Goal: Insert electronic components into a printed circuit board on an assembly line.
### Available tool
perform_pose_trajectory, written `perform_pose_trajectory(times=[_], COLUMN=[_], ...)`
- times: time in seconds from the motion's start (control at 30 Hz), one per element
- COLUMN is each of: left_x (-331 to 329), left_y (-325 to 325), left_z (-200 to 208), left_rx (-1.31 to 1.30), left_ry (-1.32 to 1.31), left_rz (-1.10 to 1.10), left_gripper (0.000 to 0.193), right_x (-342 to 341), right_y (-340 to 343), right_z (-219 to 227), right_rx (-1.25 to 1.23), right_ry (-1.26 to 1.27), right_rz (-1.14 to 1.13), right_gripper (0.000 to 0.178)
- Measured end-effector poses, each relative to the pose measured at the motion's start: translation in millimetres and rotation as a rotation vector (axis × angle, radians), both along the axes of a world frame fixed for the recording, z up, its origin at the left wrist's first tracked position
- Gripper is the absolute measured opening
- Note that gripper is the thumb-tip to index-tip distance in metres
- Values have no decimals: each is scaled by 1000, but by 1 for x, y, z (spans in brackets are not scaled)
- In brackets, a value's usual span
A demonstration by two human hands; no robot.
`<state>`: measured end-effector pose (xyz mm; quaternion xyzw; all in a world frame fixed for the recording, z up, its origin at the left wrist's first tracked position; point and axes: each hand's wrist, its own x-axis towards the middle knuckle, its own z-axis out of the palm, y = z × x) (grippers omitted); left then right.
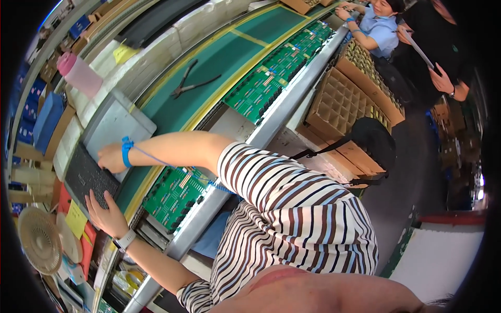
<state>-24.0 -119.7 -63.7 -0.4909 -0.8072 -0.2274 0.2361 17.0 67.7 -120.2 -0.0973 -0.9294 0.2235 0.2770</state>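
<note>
My left hand [108, 213], with a pale watch band on its wrist, lies with fingers stretched out against the near edge of a black textured panel or tray [86, 175]. My right hand [112, 158] wears a blue wrist strap [127, 151] with a coiled cord. Its fingers bend down where the black piece meets a grey tray [117, 112]; what they grip, if anything, is hidden. A green circuit board [175, 195] lies below my right forearm. Farther along, more green boards [276, 75] line the metal rail. Dark-handled pliers [182, 86] rest on the green belt.
The green belt [224, 55] runs away to the upper right. A pink bottle [81, 75] stands behind the tray, and a fan [39, 240] at the left. Divided cartons [336, 101] and a black bag [373, 143] are right. Two people [383, 31] are at the far right.
</note>
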Motion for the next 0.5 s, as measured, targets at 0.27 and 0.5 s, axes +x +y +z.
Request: perform_pose_trajectory(times=[0.27, 0.5], left_x=[0, -1], left_y=[-3, -2], left_z=[4, 4], left_rx=[-56, -74], left_ry=[-31, -34], left_rz=[13, 9], left_gripper=[45, 44], right_x=[-10, -10], right_y=[-6, -3], right_z=[-3, -2], right_rx=[54, 32], right_ry=[-53, -79], right_rz=[-22, -21], right_gripper=[22, 23])
